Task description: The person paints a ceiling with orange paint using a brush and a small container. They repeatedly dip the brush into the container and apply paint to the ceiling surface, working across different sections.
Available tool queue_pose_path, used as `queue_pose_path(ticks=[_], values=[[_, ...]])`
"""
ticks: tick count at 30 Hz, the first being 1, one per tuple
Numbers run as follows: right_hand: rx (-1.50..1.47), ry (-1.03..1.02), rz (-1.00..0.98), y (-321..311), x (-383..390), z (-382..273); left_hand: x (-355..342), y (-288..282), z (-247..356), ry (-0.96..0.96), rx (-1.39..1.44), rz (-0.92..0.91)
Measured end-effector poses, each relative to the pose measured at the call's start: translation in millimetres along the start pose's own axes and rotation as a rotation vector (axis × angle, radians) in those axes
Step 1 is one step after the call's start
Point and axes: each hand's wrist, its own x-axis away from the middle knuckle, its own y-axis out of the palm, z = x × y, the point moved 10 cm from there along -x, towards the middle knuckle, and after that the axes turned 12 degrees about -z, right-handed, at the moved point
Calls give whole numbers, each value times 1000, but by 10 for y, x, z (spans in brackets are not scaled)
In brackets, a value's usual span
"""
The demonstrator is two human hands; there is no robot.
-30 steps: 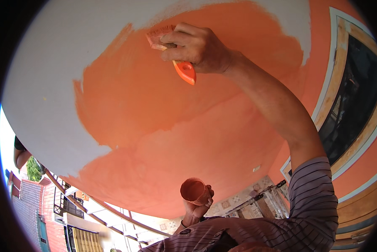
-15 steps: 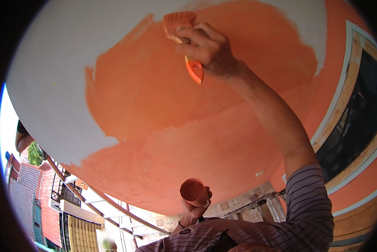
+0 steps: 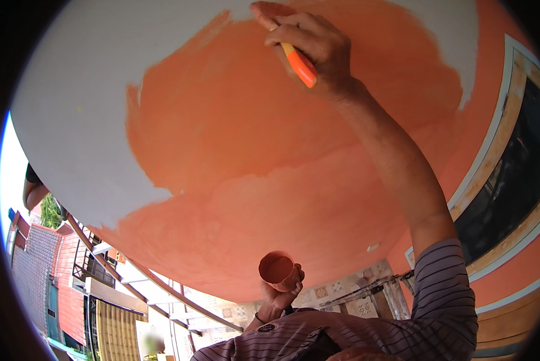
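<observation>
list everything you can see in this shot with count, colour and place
brush: 1, orange and yellow, upper centre
cup: 1, reddish, lower centre
wall: at least 1, orange and pale grey, centre
window: 1, dark, right
tiles: several, beige, lower centre
ladder-like frame: 1, brown and white, lower left
buildings: several, red and grey, lower left
greenery: green, far left
another person's limb: 1, left edge
striped shirt: 1, purplish, bottom
right grip: 1, on brush
left grip: 1, around cup

Head-worn fisheye toward painted wall
</observation>
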Motion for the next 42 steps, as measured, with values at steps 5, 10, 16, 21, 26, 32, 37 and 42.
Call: queue_pose_path(ticks=[5, 10, 16, 21, 26, 32, 37, 42], values=[[-685, 238, 12, 554, -174, -97, -130, 41, -98, -56, -51, -46], [-584, 571, -4, 365, -205, 517, -152, 73, -60, -73, -74, -73], [-413, 656, 40, -247, 12, 1067, -88, 59, 30, -21, -10, -66], [-365, 685, 56, -544, 139, 1383, -115, 47, 52, -35, -24, -71], [17, 527, 41, -987, 124, 1410, -55, 36, 35, -35, -37, -76], [387, 420, 32, -1038, 167, 1012, 151, 40, 98, 41, 1, -56], [333, 139, -38, 267, 281, -269, 167, 67, 63, 53, 50, -31], [-360, 80, -259, 1176, 171, -1287, 97, 69, -73, 10, -22, -15]])
